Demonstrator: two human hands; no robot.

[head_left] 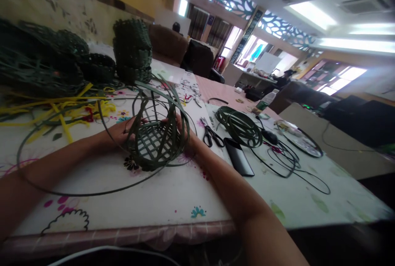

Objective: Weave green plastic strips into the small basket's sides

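Observation:
A partly woven dark green basket is between my hands, its open lattice base showing and loose strips curling up and around it. My left hand grips its left side, the fingers partly hidden behind the strips. On the right side my right hand is closed around the weave, fingers reaching behind it. One long green strip loops out to the left, over my left forearm and the flowered tablecloth.
Scissors and a dark phone-like slab lie to the right, beside coiled green strips. Finished-looking green baskets stack at the back left, near yellow strips. A bottle stands farther back.

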